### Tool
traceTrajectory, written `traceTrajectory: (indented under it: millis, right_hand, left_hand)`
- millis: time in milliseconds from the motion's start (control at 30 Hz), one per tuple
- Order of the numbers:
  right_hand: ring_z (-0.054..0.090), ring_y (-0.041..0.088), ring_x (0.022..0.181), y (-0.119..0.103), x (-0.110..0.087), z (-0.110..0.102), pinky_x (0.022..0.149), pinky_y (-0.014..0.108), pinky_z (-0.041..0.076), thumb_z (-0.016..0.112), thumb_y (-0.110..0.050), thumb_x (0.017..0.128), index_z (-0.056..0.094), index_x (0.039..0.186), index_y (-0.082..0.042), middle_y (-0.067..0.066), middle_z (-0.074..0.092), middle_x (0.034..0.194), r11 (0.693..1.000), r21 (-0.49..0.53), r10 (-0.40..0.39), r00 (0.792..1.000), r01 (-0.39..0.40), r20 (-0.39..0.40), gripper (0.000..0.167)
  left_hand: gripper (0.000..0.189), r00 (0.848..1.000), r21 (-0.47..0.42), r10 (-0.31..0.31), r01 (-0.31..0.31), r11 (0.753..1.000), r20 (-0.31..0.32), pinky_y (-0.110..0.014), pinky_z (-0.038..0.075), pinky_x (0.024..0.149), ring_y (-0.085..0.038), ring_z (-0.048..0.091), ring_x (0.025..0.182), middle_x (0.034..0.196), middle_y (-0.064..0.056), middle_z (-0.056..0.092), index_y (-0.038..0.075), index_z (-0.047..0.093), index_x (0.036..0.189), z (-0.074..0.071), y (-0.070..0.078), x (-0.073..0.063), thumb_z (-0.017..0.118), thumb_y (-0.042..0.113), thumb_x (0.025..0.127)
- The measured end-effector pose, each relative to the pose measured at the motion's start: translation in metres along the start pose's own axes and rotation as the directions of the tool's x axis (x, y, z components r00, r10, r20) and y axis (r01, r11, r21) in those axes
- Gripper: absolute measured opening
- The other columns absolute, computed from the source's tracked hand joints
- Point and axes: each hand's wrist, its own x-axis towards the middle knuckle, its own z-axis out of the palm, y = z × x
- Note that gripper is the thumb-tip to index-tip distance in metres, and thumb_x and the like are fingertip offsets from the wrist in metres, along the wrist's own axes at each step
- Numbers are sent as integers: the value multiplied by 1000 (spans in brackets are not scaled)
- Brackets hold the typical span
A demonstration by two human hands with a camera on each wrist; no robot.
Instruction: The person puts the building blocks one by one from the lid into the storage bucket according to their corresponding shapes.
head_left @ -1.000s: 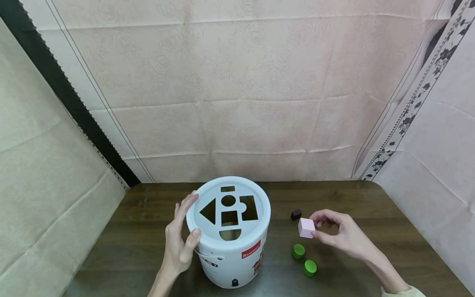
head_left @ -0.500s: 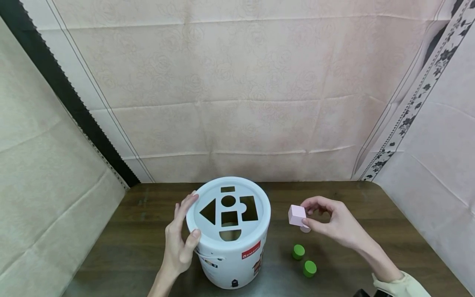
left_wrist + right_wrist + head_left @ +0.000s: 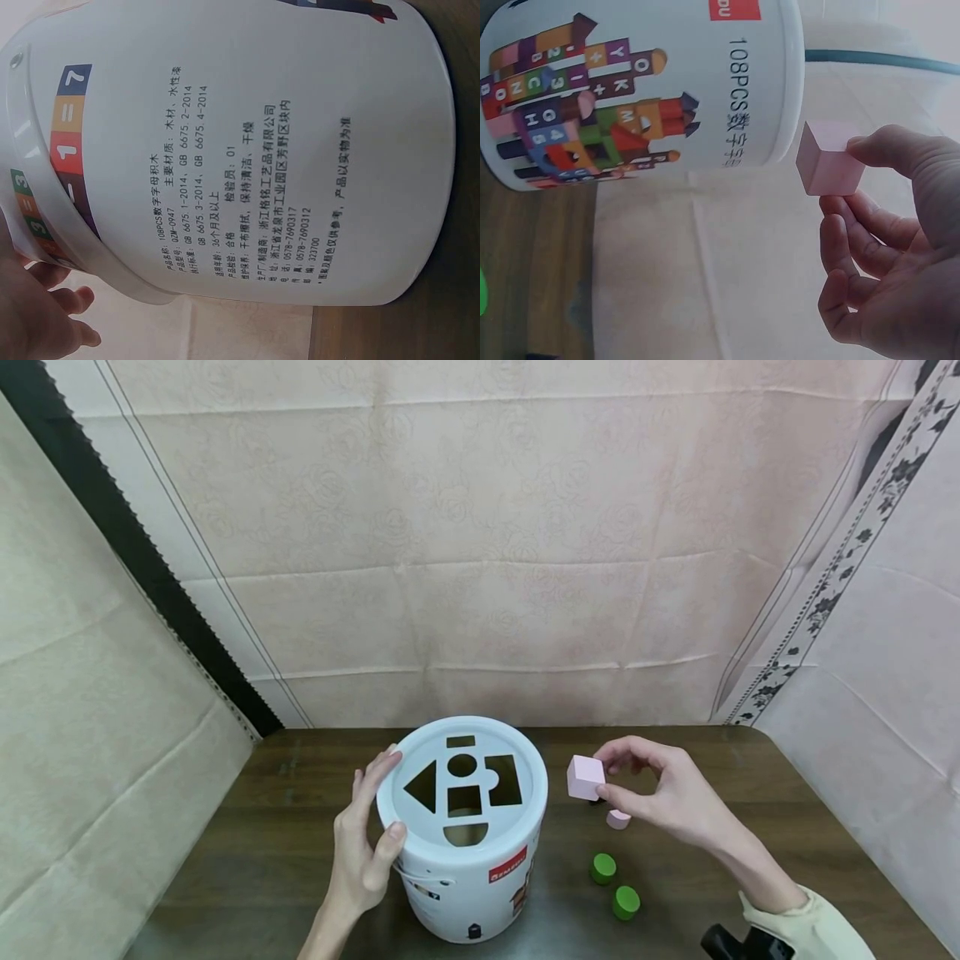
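A white bucket (image 3: pixel 450 902) stands on the wooden table, topped by a lid (image 3: pixel 420 735) with shaped cut-outs. My left hand (image 3: pixel 363 839) holds the bucket by its left rim, thumb and fingertips at the lid's edge. To the right of the lid, my right hand (image 3: pixel 667 789) pinches a pale pink cube (image 3: pixel 586 777) between thumb and fingers, above the table. The right wrist view shows the cube (image 3: pixel 830 161) apart from the bucket's rim (image 3: pixel 789 82). Printed text covers the bucket's side (image 3: pixel 375 187) in the left wrist view.
Two green cylinders (image 3: pixel 603 868) stand right of the bucket. A small pale pink round block (image 3: pixel 618 820) lies below my right hand, and a dark block (image 3: pixel 597 801) is mostly hidden behind the cube. A cloth backdrop (image 3: pixel 480 610) rises behind the table (image 3: pixel 315 793).
My right hand has carried the pink cube left and up, closer to the lid. The small pink round block has come into sight beneath it. My left hand and the bucket stay put.
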Motion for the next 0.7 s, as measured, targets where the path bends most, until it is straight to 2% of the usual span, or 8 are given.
traceTrajectory:
  millis: [400, 467, 533, 600, 700]
  right_hand:
    - [60, 14, 84, -16, 14, 5, 75, 26, 44, 80, -5, 81, 70, 105, -18, -7, 68, 93, 1000, 13, -24, 999, 24, 28, 29]
    - [59, 15, 85, -19, 17, 7, 68, 27, 48, 80, -6, 82, 70, 105, -18, -6, 68, 93, 999, 47, -4, 999, 2, 47, 28]
    - [59, 17, 86, -23, 19, 10, 57, 28, 50, 80, -8, 83, 69, 106, -19, -4, 68, 95, 996, 89, 24, 997, -31, 72, 28]
    - [58, 18, 86, -26, 22, 13, 43, 29, 47, 80, -8, 84, 69, 107, -19, -2, 67, 96, 991, 125, 46, 994, -58, 96, 28]
    - [60, 18, 87, -28, 26, 19, 51, 27, 49, 80, -9, 84, 69, 109, -19, -3, 68, 98, 991, 125, 23, 994, -36, 104, 29]
  left_hand:
    - [61, 1000, 10, -5, 5, 1000, 0, -77, 11, 104, -36, 46, 135, 138, -21, 57, -3, 55, 138, -1, 0, 0, 54, 38, 93]
    - [61, 1000, 9, -6, 6, 1000, 1, -77, 11, 104, -36, 46, 135, 138, -21, 57, -4, 55, 138, -1, 0, 0, 54, 38, 93]
    - [61, 1000, 11, -5, 5, 1000, 1, -77, 11, 104, -36, 46, 135, 138, -21, 57, -4, 55, 138, -1, 0, 0, 54, 38, 93]
    - [61, 1000, 11, -3, 3, 1000, 1, -77, 11, 104, -36, 46, 135, 138, -21, 57, -4, 55, 138, -1, 0, 0, 54, 38, 94]
    - [61, 1000, 13, 0, 0, 1000, 2, -77, 11, 104, -36, 46, 135, 138, -21, 57, -4, 55, 138, -1, 0, 0, 54, 38, 94]
